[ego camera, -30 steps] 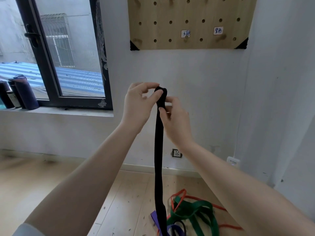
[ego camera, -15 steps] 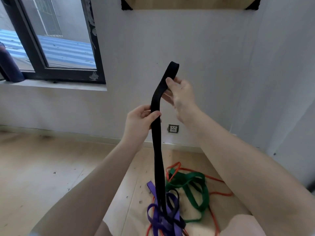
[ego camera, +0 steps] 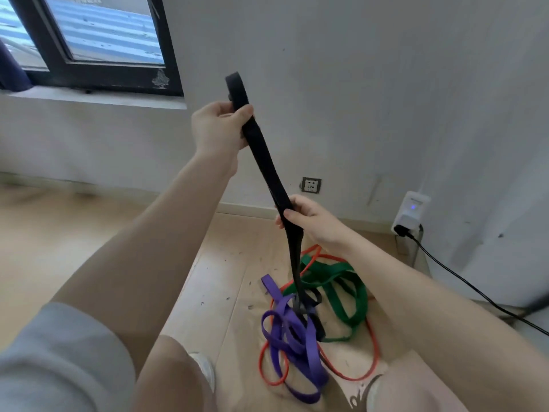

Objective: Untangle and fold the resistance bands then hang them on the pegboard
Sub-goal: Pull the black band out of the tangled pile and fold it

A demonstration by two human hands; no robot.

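A flat black resistance band (ego camera: 261, 156) stretches from above my hands down into a tangle on the floor. My left hand (ego camera: 218, 127) grips it near its looped top end. Lower and to the right, my right hand (ego camera: 309, 218) pinches the same band about halfway down. Its bottom end disappears into the pile, where a purple band (ego camera: 292, 337), a green band (ego camera: 344, 295) and a thin red band (ego camera: 372, 352) lie knotted together. The pegboard is out of view.
A dark-framed window (ego camera: 98, 55) and its sill fill the upper left. A wall socket (ego camera: 311, 184) sits low on the white wall. A white plug-in device (ego camera: 411, 214) with a black cable (ego camera: 475, 292) is at the right. My knees show at the bottom edge.
The view has tilted down, so the pegboard has left the frame. My left hand has gone up to the band's top, and my right hand has slid down to its middle.
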